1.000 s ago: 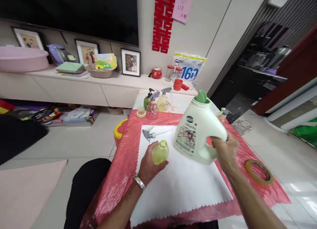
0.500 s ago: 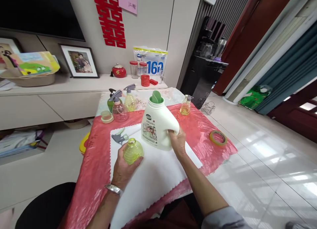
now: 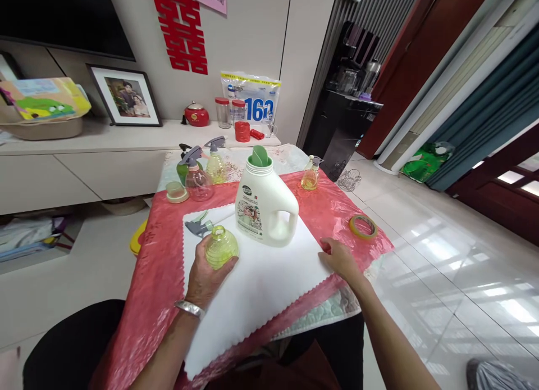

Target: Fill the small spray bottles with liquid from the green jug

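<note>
My left hand [image 3: 204, 273] is wrapped round a small yellow-green bottle [image 3: 221, 246] with no cap, standing on a white cloth [image 3: 261, 277]. A white detergent jug [image 3: 264, 202] with an open green spout stands upright on the cloth, free of both hands. My right hand [image 3: 339, 257] rests at the cloth's right corner on the red table cover [image 3: 160, 266], fingers stretched out, holding nothing. A grey spray head [image 3: 199, 226] with its tube lies on the cloth just behind the small bottle.
Several spray bottles [image 3: 197, 173] and a small lid [image 3: 176, 191] stand at the table's far left, another small bottle [image 3: 310, 176] at the far right. A tape roll [image 3: 362, 226] lies right of the cloth. A sideboard [image 3: 84, 154] with framed photos runs behind.
My right hand set the white jug down on the cloth, let go of its handle and moved right to the cloth's corner. My left hand kept its hold on the small bottle.
</note>
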The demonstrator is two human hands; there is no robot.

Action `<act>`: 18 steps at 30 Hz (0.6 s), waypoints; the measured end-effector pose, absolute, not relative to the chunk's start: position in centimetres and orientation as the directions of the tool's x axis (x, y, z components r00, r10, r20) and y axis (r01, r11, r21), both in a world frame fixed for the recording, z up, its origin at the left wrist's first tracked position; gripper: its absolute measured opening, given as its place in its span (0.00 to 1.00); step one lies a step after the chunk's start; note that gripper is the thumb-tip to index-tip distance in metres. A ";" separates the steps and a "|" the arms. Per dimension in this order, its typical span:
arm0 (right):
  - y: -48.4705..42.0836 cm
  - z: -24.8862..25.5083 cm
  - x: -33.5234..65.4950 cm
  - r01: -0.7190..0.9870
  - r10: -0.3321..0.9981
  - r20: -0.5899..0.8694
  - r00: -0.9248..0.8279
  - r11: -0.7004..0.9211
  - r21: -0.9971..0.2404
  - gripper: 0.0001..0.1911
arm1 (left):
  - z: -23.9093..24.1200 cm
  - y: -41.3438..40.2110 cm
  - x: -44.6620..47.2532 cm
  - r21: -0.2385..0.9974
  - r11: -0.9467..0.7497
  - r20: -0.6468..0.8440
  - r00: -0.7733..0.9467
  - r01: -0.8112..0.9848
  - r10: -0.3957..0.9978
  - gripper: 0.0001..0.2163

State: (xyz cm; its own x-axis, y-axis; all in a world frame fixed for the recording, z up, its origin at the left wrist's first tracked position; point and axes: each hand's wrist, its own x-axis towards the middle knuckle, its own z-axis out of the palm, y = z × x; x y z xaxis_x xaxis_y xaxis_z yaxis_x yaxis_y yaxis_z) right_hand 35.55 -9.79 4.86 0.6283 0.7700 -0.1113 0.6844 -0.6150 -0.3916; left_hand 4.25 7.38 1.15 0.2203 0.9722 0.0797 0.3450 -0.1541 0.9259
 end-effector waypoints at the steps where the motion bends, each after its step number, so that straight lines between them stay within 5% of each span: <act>1: -10.4 4.7 35.8 0.691 0.767 -0.124 0.630 -0.626 -0.362 0.16 | 1.1 7.4 4.3 0.928 -0.151 0.077 0.222 0.340 0.972 0.35; 9: -11.6 5.1 34.1 0.804 0.823 0.081 0.562 -0.521 -0.286 0.14 | 1.1 7.3 4.3 0.968 -0.147 0.095 0.242 0.205 0.966 0.38; 18: -8.0 4.7 22.7 0.792 0.980 0.198 -0.037 0.150 -0.593 0.12 | 1.7 7.7 3.5 0.995 -0.077 0.051 0.359 0.059 0.932 0.44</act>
State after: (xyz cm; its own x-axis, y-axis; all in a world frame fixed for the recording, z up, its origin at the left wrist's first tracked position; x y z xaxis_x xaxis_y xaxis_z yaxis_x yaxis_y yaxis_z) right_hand 22.69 -8.05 4.72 -0.0372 0.9795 0.1978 0.7915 0.1498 -0.5925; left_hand 3.53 7.67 1.66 0.3595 0.9318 0.0506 0.0588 -0.0768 0.9953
